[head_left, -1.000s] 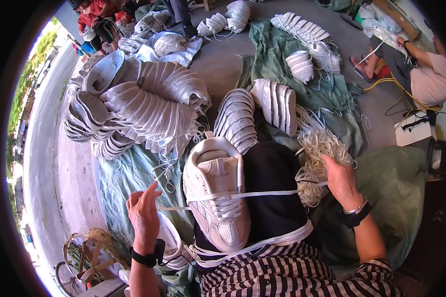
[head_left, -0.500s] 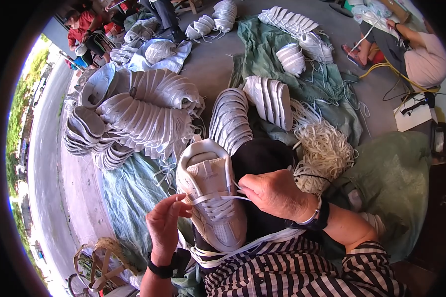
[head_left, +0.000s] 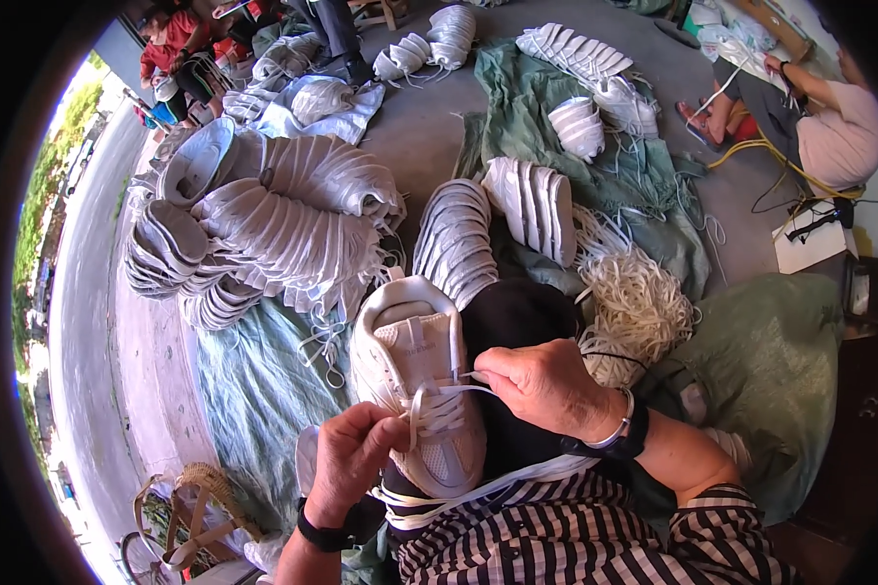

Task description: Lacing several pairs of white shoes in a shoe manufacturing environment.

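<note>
A white sneaker upper (head_left: 412,356) rests toe toward me over my lap, its lower eyelets crossed by a flat white shoelace (head_left: 441,414). On the right side of the tongue, my right hand (head_left: 554,388) pinches a stretch of the lace near the upper eyelets. My left hand (head_left: 361,450) is closed at the left edge of the lacing, thumb and forefinger together on the lace there. A small loop of lace stands up beside its fingertips. More white laces (head_left: 488,487) hang across my waist.
Nested stacks of white uppers (head_left: 283,229) lie to the left on a pale green sheet (head_left: 263,390). Ahead stand more uppers (head_left: 454,234) and a heap of loose laces (head_left: 634,307). A green sack (head_left: 761,370) lies right; other people (head_left: 834,136) sit farther off.
My left hand has moved down and right, closer to the toe, and the lace now loops beside its fingers. My right hand stays near the upper eyelets.
</note>
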`<control>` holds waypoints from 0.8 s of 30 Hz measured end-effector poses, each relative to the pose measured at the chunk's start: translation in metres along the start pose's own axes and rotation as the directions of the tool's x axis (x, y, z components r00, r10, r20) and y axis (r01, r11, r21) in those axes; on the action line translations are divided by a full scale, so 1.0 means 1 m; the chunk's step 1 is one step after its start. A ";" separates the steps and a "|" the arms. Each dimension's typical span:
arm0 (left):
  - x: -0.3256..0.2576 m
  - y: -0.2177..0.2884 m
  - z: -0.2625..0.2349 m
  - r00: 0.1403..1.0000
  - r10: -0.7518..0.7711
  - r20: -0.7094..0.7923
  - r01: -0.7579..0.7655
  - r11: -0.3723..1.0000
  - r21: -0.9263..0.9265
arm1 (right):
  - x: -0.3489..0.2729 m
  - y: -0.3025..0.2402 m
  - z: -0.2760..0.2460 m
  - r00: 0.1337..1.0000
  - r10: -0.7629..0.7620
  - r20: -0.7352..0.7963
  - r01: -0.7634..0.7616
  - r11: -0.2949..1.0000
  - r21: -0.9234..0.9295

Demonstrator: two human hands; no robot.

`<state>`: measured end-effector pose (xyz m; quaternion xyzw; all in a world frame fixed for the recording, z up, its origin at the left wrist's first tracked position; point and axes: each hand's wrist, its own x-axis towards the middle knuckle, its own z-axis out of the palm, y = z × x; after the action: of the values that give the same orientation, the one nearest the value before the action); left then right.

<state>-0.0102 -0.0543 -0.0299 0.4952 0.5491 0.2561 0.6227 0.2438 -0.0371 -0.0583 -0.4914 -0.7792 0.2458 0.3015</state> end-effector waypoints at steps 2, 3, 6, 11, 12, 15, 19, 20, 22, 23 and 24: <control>0.003 -0.006 -0.005 0.998 0.055 -0.003 -0.055 0.998 -0.005 | 0.001 0.002 0.000 1.000 -0.010 -0.026 0.010 1.000 -0.004; 0.005 -0.008 -0.007 0.994 0.108 -0.003 -0.108 0.994 -0.010 | 0.002 0.002 0.000 0.999 -0.017 -0.052 0.017 1.000 -0.008; 0.009 -0.010 -0.004 0.993 0.118 -0.023 -0.117 0.992 0.039 | 0.005 -0.001 0.002 0.997 -0.072 -0.037 0.072 0.997 -0.013; 0.014 -0.008 0.000 0.994 0.107 -0.032 -0.105 0.993 0.052 | 0.011 -0.004 0.005 0.955 -0.289 -0.063 0.271 0.940 -0.206; 0.015 -0.005 0.001 0.995 0.086 -0.043 -0.082 0.993 0.079 | 0.011 -0.002 0.003 0.962 -0.273 -0.009 0.268 0.948 -0.174; 0.016 -0.006 -0.002 0.996 0.053 -0.066 -0.053 0.999 0.002 | 0.013 0.000 0.000 0.961 -0.270 0.054 0.275 0.952 -0.134; 0.017 0.000 -0.004 0.998 0.008 -0.068 -0.012 0.998 -0.054 | 0.017 0.002 -0.003 0.956 -0.268 0.116 0.279 0.956 -0.094; 0.019 0.003 -0.005 0.999 0.029 -0.044 -0.029 1.000 -0.001 | 0.018 0.002 -0.004 0.952 -0.275 0.133 0.287 0.955 -0.075; 0.024 0.008 -0.012 0.996 0.086 -0.022 -0.079 0.973 0.216 | 0.020 0.000 -0.004 0.951 -0.266 0.159 0.281 0.956 -0.080; 0.026 0.014 -0.010 0.996 0.091 -0.027 -0.083 0.973 0.214 | 0.021 -0.001 -0.006 0.949 -0.254 0.184 0.274 0.957 -0.092; 0.027 0.023 -0.004 0.949 0.315 0.008 -0.257 0.759 0.598 | 0.022 0.000 -0.007 0.949 -0.256 0.185 0.277 0.956 -0.096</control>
<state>-0.0017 -0.0206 -0.0201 0.7299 0.5473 0.1870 0.3643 0.2411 -0.0161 -0.0485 -0.3760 -0.8748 0.1965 0.2340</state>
